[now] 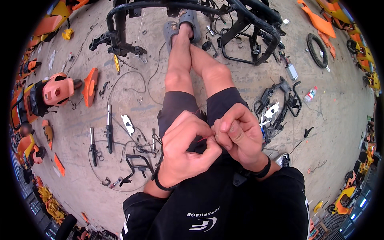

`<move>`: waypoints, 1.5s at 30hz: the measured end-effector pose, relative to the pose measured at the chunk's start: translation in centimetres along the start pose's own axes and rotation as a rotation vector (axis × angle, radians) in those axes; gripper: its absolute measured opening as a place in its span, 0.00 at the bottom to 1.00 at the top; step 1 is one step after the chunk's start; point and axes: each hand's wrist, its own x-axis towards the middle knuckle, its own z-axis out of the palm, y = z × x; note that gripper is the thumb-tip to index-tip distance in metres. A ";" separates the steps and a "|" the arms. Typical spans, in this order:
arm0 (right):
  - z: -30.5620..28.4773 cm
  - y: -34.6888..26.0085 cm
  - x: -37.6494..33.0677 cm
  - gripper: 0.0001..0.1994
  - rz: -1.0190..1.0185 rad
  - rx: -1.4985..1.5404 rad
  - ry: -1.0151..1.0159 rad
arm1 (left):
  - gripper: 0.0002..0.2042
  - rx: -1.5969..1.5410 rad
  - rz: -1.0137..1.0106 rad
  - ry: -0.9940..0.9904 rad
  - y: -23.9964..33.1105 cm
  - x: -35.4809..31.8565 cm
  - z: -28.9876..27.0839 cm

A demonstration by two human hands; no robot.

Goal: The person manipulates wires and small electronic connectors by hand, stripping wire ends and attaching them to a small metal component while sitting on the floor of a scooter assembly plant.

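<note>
In front of my lap, both hands are raised and meet fingertip to fingertip. My left hand (185, 147) pinches a thin red strand (204, 138), a wire or thread, between thumb and forefinger. At its right end, my right hand (241, 135) is closed with curled fingers on the same strand, its thumb bent over the forefinger. The part of the strand between the fingertips is mostly hidden. Beneath the hands are dark shorts (176, 107) and bare legs stretched out over the concrete floor.
A black metal frame (168, 5) stands ahead by my feet. Left lie two shock-absorber-like tubes (109, 132), cables and a black bracket (138, 166). To the right are another black frame (294, 100), a plastic bottle (310, 94) and a tyre (317, 51). Orange scooter bodies (60, 90) line the sides.
</note>
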 end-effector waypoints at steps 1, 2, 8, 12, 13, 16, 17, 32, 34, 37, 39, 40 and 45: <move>0.0 0.0 -0.1 0.09 0.001 0.002 -0.004 | 0.08 0.003 -0.003 0.002 0.1 0.0 0.0; 0.0 -0.1 -0.1 0.09 0.001 0.004 -0.008 | 0.08 0.005 -0.007 0.003 0.1 -0.1 0.1; 0.3 -0.4 -0.3 0.09 0.006 0.020 0.025 | 0.08 0.018 -0.001 0.006 0.2 -0.1 0.1; 0.1 -0.4 -0.2 0.09 -0.010 0.080 0.024 | 0.08 0.024 -0.002 0.003 0.3 0.0 0.1; 0.2 -0.5 -0.1 0.09 -0.009 0.092 0.019 | 0.08 0.026 -0.003 0.003 0.2 0.0 0.1; 0.2 -0.5 0.1 0.09 -0.003 0.134 0.017 | 0.08 0.030 -0.008 0.006 0.2 -0.1 0.2; 0.2 -0.5 0.1 0.09 -0.002 0.149 0.018 | 0.08 0.030 -0.012 0.007 0.2 -0.1 0.2; 0.2 -1.0 0.4 0.07 0.032 0.253 0.044 | 0.08 0.019 -0.052 0.011 0.3 -0.2 0.5; 0.1 -1.1 0.5 0.07 0.031 0.263 0.035 | 0.08 0.010 -0.053 0.004 0.4 -0.1 0.5; -0.1 -1.6 0.9 0.07 -0.030 0.255 0.031 | 0.08 -0.049 -0.068 -0.022 0.4 0.1 0.6; -0.4 -2.3 1.3 0.07 -0.068 0.242 0.020 | 0.08 -0.155 -0.091 -0.044 0.0 0.0 0.6; -0.8 -2.8 1.6 0.07 -0.077 0.235 0.009 | 0.07 -0.175 -0.108 -0.046 -0.3 -0.1 0.7; -0.9 -2.9 1.8 0.05 -0.054 0.265 0.083 | 0.07 -0.141 -0.041 -0.139 -1.0 0.4 0.5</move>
